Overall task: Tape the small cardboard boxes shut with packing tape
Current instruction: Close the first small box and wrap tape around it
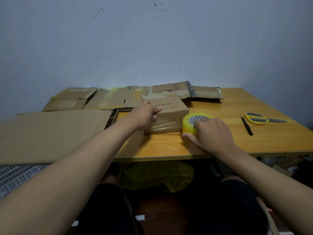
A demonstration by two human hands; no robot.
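Note:
A small brown cardboard box [171, 109] with printed text sits at the middle of the wooden table [228, 141]. Shiny clear tape [162, 128] covers its near side. My left hand [145, 114] grips the box's left near corner, thumb on top. A yellowish roll of packing tape [189, 124] stands on the table just right of the box. My right hand [210, 133] holds the roll, with fingers in its core and the thumb under its near edge.
Flattened cardboard sheets [108, 99] lie along the back and a big sheet [54, 133] covers the left. A printed flat box [171, 88] lies behind. Yellow-handled scissors [259, 118] and a black utility knife [247, 125] lie at the right.

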